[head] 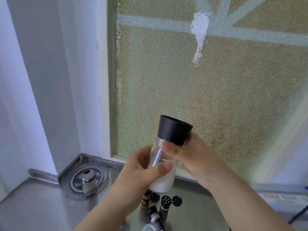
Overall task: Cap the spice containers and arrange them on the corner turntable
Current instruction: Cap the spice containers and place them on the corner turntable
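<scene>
A clear jar of white powder point(162, 180) is held tilted above the steel counter. My left hand point(140, 170) grips its glass body. My right hand point(191, 154) holds the black cap point(174, 130) that sits on the jar's top. The clear round turntable point(103, 176) lies in the counter's back left corner and carries one small jar with a silver lid point(87, 181). Below the hands stand several small spice bottles; one has a black flip cap hanging open point(168, 203), another is brown point(145, 200).
The steel counter point(41, 205) runs along a white wall at the left and a frosted window point(200, 89) behind. A white lid point(148, 228) shows at the bottom edge. A dark cable point(300, 214) and a printed label point(281, 199) lie at the right.
</scene>
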Tool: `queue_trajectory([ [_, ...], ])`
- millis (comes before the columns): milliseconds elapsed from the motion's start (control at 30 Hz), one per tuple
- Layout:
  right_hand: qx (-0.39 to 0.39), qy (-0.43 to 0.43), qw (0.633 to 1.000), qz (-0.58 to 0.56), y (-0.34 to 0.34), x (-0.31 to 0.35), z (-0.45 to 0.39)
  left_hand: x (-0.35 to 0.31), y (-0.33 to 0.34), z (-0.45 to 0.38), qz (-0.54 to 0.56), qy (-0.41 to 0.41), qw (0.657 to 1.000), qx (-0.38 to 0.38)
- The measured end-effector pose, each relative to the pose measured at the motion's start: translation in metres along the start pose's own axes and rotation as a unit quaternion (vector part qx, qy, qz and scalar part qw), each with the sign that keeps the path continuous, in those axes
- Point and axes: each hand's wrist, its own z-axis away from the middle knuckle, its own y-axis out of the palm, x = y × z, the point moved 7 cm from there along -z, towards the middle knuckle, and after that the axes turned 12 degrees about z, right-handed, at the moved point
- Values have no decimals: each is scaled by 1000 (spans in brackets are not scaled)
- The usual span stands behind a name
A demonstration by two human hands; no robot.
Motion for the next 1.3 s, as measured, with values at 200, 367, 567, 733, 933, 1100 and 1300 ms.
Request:
queue_trajectory([
  [200, 30, -21, 998, -60, 5, 13, -4, -4, 6, 1, 57, 1, 998, 35],
  [367, 13, -24, 999, -21, 5, 8, -7, -3, -1, 2, 54, 15, 998, 17],
  [567, 49, -23, 998, -35, 5, 8, -5, -5, -1, 1, 50, -11, 995, 81],
  [733, 11, -25, 999, 21, 12, 2, -12, -5, -12, 3, 20, 21, 998, 47],
  [933, 77, -10, 995, 56, 50, -18, -37, -9, -51, 3, -32, -7, 999, 39],
  [1100, 99, 7, 991, 94, 96, -36, -66, -16, -130, 2, -163, -5, 981, -108],
  [1300, 119, 82, 980, 138, 123, -78, -84, -15, -267, 3, -200, -37, 934, -295],
])
